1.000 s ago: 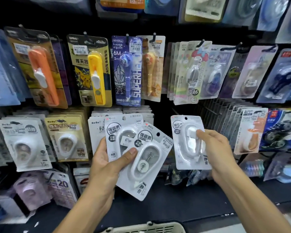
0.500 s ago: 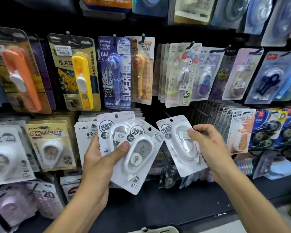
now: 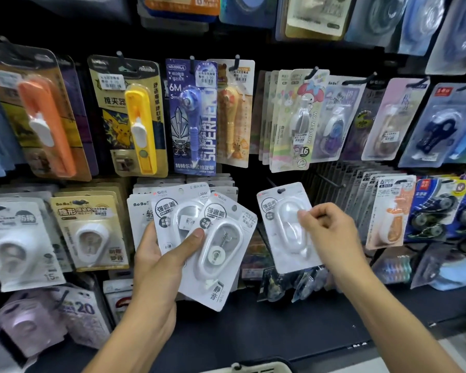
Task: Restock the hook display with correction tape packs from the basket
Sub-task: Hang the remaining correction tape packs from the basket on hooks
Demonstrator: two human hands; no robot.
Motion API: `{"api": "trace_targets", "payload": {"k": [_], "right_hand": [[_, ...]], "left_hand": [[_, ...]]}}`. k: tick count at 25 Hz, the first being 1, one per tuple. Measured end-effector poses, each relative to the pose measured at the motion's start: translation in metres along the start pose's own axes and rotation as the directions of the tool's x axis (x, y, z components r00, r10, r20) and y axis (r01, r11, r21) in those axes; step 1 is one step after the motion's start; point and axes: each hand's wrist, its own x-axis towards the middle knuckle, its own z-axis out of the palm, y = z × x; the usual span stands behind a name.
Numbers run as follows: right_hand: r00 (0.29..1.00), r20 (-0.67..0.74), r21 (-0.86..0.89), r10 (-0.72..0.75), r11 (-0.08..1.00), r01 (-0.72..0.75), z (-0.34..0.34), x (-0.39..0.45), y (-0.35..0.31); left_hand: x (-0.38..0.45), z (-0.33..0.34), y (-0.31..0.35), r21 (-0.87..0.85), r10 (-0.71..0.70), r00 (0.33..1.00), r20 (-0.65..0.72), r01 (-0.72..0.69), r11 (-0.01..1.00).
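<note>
Left hand (image 3: 156, 254) grips two fanned packs (image 3: 213, 254); right hand (image 3: 326, 232) pinches single pack (image 3: 283, 227) alongside

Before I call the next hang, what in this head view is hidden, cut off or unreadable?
- Pale plastic basket: cut off by the bottom edge; contents unseen.
- Rear white correction tape pack in the left hand: partly covered by the front white pack and thumb.
- Single white pack: right hand fingers hide its right side.
- Target bare black hook: its base is lost in shadow.
- Price stickers: too small to read.
</note>
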Motion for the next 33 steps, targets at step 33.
{"api": "trace_targets", "payload": {"k": [33], "right_hand": [[0.679, 0.725, 0.346, -0.119, 0.915, -0.209, 0.048, -0.049, -0.04]], "left_hand": [[-0.007, 0.002, -0.002, -0.004, 0.059, 0.997, -0.056, -0.06, 0.998]]}}
